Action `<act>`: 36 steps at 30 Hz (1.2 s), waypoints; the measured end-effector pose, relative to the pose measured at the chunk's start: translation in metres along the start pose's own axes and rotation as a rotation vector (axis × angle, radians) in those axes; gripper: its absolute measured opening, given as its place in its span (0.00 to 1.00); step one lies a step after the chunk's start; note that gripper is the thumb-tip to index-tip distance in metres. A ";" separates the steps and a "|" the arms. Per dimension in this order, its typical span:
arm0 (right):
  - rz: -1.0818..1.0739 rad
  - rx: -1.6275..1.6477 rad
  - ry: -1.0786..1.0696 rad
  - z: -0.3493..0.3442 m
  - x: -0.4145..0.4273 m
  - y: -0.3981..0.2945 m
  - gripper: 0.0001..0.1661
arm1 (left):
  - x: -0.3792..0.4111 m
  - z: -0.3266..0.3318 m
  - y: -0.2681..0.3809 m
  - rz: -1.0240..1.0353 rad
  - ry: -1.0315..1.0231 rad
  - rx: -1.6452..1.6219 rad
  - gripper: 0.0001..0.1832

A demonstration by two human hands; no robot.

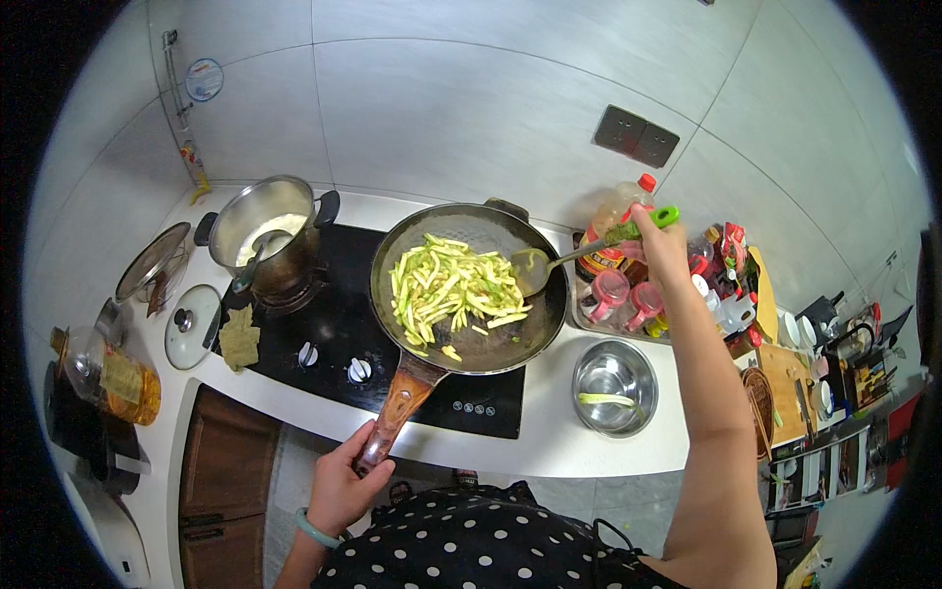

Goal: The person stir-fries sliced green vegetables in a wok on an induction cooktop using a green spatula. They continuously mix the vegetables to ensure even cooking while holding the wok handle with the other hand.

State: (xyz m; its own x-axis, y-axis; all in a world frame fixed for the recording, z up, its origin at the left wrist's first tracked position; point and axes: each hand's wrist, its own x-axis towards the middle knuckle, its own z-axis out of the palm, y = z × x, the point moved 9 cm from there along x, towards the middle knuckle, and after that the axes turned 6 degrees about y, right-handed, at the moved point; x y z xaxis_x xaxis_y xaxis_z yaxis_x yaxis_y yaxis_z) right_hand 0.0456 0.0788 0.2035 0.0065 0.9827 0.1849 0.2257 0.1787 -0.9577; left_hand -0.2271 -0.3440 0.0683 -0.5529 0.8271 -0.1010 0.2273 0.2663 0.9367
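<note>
A dark wok [541,331] sits on the right side of the black glass cooktop [335,327]. Pale green vegetable strips [456,283] lie heaped in its left and middle part. My left hand [346,471] grips the end of the wok's wooden handle [405,397]. In my right hand [657,239] is a metal cooking spatula [570,258] with a green handle, held by its upper end. The spatula's blade rests inside the wok at the right edge of the heap. Part of its handle is hidden by my fingers.
Left of the wok stands a steel pot [257,213] with a ladle in white contents. A glass lid [193,324] and a folded cloth [239,339] lie nearby. Right of the wok are a seasoning tray [633,331] with bottles and jars, and a steel bowl [614,368] holding one strip.
</note>
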 end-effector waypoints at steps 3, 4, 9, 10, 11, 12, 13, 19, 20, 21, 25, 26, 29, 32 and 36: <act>0.380 0.409 0.033 0.001 0.020 0.099 0.14 | 0.002 0.003 -0.001 0.016 -0.004 -0.042 0.35; 0.457 0.502 0.012 0.012 0.018 0.130 0.12 | 0.003 0.003 -0.001 0.020 -0.006 -0.033 0.35; 0.326 0.551 -0.224 0.052 -0.025 0.115 0.11 | 0.003 -0.001 0.001 0.002 0.002 -0.017 0.34; 0.273 0.465 -0.260 0.052 -0.037 0.095 0.10 | 0.002 -0.002 0.001 0.001 0.004 -0.010 0.34; 0.219 0.377 -0.295 0.052 -0.053 0.067 0.08 | 0.002 -0.003 0.000 0.000 0.005 -0.005 0.34; 0.164 0.288 -0.328 0.051 -0.067 0.044 0.07 | 0.002 -0.003 -0.001 0.001 0.006 -0.002 0.34; -0.011 0.185 -0.415 0.051 -0.081 0.021 0.07 | 0.002 -0.003 -0.003 0.010 0.007 -0.011 0.34; -0.885 -0.351 -0.885 0.055 -0.211 -0.066 0.12 | 0.005 -0.001 -0.002 0.049 -0.006 0.008 0.34; -0.964 -0.404 -0.953 0.052 -0.222 -0.063 0.15 | 0.005 -0.001 -0.003 0.042 -0.009 0.001 0.34; -0.951 -0.427 -0.981 0.051 -0.223 -0.067 0.14 | 0.004 -0.002 -0.005 0.032 -0.006 -0.007 0.34; -0.870 -0.307 -0.860 0.030 -0.196 -0.086 0.08 | 0.003 -0.003 -0.006 0.036 -0.001 -0.009 0.34; -0.807 -0.228 -0.754 0.023 -0.173 -0.084 0.08 | 0.003 -0.003 0.001 0.022 -0.010 0.006 0.34; -0.179 0.041 -0.438 0.011 -0.107 -0.045 0.05 | 0.004 -0.002 -0.001 0.024 -0.010 -0.004 0.34; -0.108 0.169 -0.257 0.011 -0.052 -0.012 0.10 | 0.004 -0.003 0.000 0.048 0.000 0.003 0.34; -0.023 0.284 -0.174 0.038 -0.003 0.005 0.12 | 0.003 -0.003 -0.005 0.038 0.010 0.009 0.33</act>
State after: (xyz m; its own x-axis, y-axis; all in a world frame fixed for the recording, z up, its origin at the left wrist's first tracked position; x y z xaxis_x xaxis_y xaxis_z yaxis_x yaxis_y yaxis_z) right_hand 0.0100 0.0784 0.1898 -0.1678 0.9674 0.1899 -0.0566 0.1829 -0.9815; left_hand -0.2324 -0.3447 0.0646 -0.5514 0.8319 -0.0623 0.2556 0.2395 0.9366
